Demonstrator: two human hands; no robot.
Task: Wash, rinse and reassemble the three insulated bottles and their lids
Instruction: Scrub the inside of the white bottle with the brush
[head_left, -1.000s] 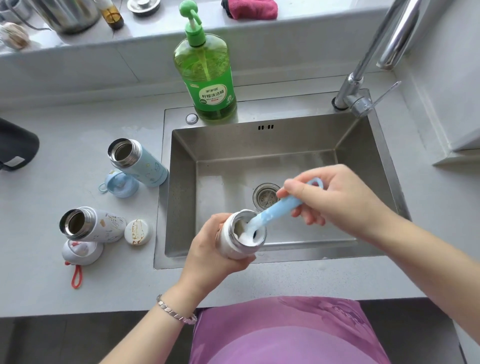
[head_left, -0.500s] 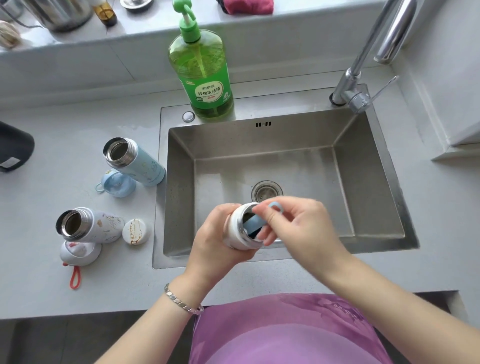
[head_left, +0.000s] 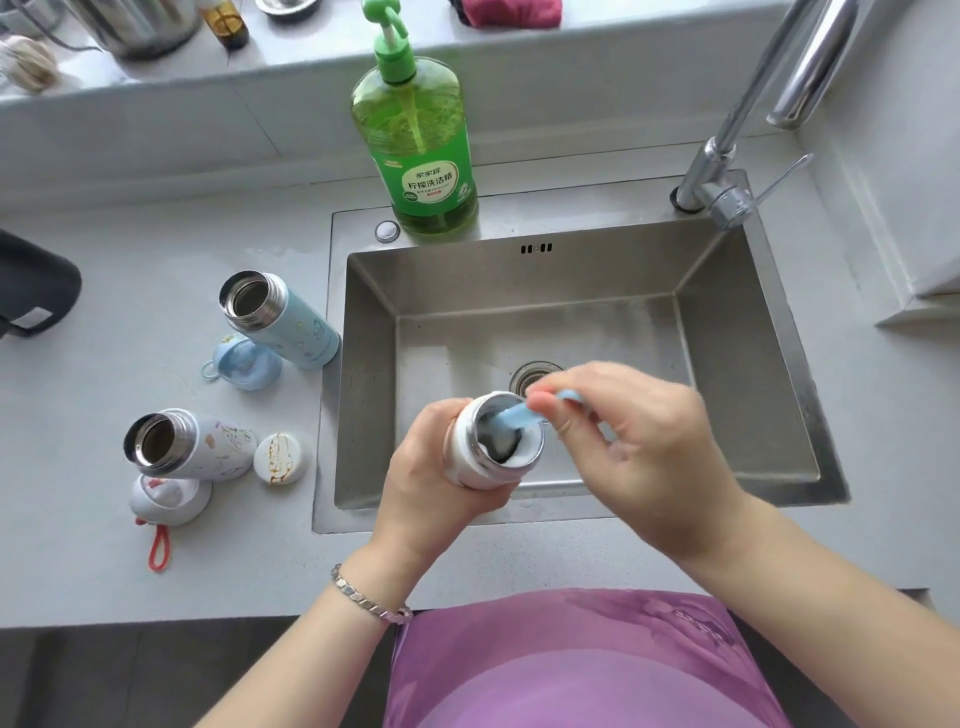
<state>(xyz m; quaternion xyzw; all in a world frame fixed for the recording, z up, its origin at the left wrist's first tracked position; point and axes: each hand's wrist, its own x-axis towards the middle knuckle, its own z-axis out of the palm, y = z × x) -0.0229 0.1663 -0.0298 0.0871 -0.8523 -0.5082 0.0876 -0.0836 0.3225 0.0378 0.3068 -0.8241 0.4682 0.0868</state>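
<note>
Held item: white bottle (head_left: 470, 457), over the near edge of the sink (head_left: 571, 512), mouth up and tipped toward your right side. Your left hand (head_left: 426, 483) is wrapped round its body from the left, fingers curled about it in a firm grasp. Your right hand (head_left: 644, 457) sits right of and just beyond the mouth, thumb and forefinger pinching the pale blue brush (head_left: 519, 414) near its top end. Key relation: the handle slants down and left from your fingertips into the opening, roughly in line with the bottle's long axis; the brush head is out of sight inside. Foam (head_left: 524, 457) lies at the lower lip of the mouth. Judgement: interior scrub of the first bottle is in hand. The stroke should run along that axis, so hold the mouth aimed at the right hand or the handle may bind on the steel rim. A soapy body makes slip the likely failure, and a drop would land in the basin below. Room: tap (head_left: 727, 171) at the far right corner, detergent bottle (head_left: 415, 156) on the far rim, both well apart from your hands. On the counter (head_left: 130, 561) to the left, the blue bottle (head_left: 296, 332) and patterned bottle (head_left: 208, 447) appear to stand upright, uncapped. Just beside them lie the blue lid (head_left: 247, 364), the patterned lid (head_left: 169, 499) and a round cap (head_left: 280, 457) with brown marks. Whether these are washed, I cannot tell.
</note>
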